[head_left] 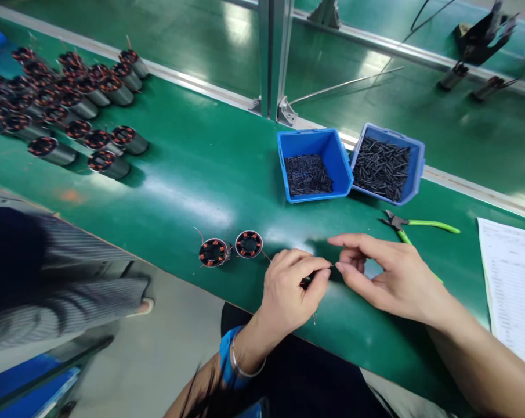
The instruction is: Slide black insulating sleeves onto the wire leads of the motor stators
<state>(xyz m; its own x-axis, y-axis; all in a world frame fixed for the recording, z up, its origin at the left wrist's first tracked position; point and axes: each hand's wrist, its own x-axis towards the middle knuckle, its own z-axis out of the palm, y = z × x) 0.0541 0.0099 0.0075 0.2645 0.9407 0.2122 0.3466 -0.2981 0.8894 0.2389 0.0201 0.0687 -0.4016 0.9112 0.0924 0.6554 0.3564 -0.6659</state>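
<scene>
My left hand (290,284) is curled over a wound motor stator (306,283); only a little dark core and some wire ends show below it. Its thumb and forefinger press together at a thin wire tip. Facing it from the right, my right hand (382,273) has forefinger and thumb apart, the other fingers bent. The right thumb comes close to the wire tip; whether they touch I cannot tell. Just left of my left hand, two stators with copper windings, a tilted one (213,252) and an upright one (249,244), stand on the green bench (179,191).
Many similar stators (109,164) crowd the bench's far left. Behind my hands, a blue bin (343,174) and a paler bin (414,174) hold short black tubes. Green-handled cutters (434,224) lie beside my right hand, near a printed sheet (512,284). A person's striped trouser leg (105,296) is at left.
</scene>
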